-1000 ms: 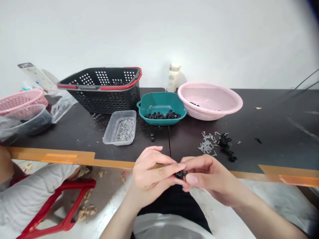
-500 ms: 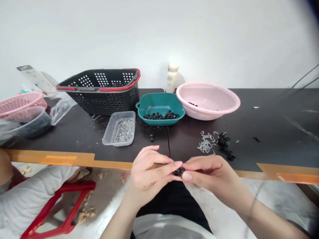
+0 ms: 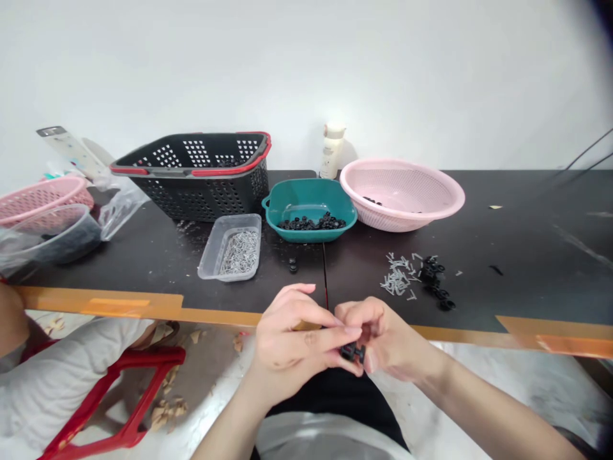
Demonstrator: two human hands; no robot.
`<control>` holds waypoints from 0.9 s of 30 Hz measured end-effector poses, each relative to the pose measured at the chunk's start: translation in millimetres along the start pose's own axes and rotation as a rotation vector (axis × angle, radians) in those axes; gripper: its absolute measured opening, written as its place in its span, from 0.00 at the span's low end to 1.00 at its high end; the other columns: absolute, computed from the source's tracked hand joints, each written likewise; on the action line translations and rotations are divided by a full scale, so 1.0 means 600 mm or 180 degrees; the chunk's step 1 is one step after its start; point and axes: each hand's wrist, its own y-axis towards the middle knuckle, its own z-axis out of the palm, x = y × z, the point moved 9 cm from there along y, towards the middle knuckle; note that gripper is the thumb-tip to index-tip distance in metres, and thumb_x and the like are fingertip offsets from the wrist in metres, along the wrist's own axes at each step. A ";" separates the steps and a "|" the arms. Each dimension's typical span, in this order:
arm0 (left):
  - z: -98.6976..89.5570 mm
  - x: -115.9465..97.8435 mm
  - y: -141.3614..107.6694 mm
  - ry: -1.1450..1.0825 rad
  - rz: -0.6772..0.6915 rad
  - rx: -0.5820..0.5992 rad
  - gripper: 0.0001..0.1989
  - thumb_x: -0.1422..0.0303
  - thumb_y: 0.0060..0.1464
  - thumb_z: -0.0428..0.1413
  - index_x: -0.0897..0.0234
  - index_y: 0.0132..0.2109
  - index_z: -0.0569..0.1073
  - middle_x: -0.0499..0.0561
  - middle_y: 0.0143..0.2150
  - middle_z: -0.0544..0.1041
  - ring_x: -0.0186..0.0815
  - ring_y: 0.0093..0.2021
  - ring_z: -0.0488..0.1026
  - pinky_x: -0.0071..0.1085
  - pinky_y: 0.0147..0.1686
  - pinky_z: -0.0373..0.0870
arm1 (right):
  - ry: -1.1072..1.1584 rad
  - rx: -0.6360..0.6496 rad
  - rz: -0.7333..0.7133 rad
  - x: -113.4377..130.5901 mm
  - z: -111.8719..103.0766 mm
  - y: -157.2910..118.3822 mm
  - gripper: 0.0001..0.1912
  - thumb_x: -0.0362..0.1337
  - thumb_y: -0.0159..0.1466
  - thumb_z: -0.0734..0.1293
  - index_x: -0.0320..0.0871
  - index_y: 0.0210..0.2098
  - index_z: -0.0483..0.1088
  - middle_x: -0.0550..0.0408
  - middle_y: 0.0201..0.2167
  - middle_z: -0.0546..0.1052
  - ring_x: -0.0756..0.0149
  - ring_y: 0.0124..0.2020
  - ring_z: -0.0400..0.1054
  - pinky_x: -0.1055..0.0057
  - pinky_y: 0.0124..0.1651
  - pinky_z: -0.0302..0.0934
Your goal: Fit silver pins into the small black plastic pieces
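Observation:
A small black plastic part [image 3: 352,352] is pinched between the thumb and fingers of my left hand [image 3: 294,335], just off the table's front edge above my lap. My right hand [image 3: 390,342] is closed at the part's right end, its thumb against it and its fingers curled; the inside of that grip is hidden. Beyond my right hand lie a loose pile of small silver pins [image 3: 397,278] and a cluster of black plastic pieces [image 3: 435,284]. Two small black pieces [image 3: 292,265] sit on the table ahead of my left hand.
A clear tub [image 3: 208,265] of silver pins stands near a teal basin [image 3: 311,237] of black pieces. Behind are a black basket [image 3: 191,198], a white bottle [image 3: 331,150] and a pink colander [image 3: 402,220]. At left, a person's leg [image 3: 71,377] is beside a red stool [image 3: 110,441].
Both hands have tilted slightly and the black part has moved a little down and right. My right fingers have curled in more, showing more of the part.

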 end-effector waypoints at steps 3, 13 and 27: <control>0.001 0.001 -0.003 -0.0068 -0.0004 0.0063 0.08 0.64 0.53 0.63 0.58 0.42 0.79 0.45 0.33 0.79 0.30 0.33 0.74 0.39 0.53 0.68 | 0.0149 -0.0071 0.0075 -0.012 0.003 -0.002 0.12 0.36 0.45 0.81 0.41 0.25 0.77 0.60 0.23 0.70 0.75 0.20 0.65 0.78 0.22 0.59; 0.003 0.005 -0.004 -0.0123 -0.0060 0.0026 0.09 0.61 0.54 0.60 0.59 0.40 0.79 0.46 0.30 0.78 0.29 0.31 0.74 0.38 0.51 0.70 | 0.0257 -0.0316 -0.0135 -0.025 0.006 0.002 0.24 0.40 0.46 0.80 0.40 0.17 0.61 0.64 0.18 0.64 0.78 0.17 0.57 0.79 0.20 0.53; 0.020 0.054 -0.032 0.0675 -0.0608 0.0593 0.06 0.64 0.55 0.61 0.60 0.38 0.80 0.48 0.30 0.79 0.32 0.31 0.76 0.40 0.49 0.74 | -0.1439 -0.0107 0.0863 -0.033 -0.056 0.013 0.13 0.44 0.58 0.73 0.39 0.32 0.74 0.59 0.25 0.72 0.73 0.27 0.63 0.74 0.34 0.60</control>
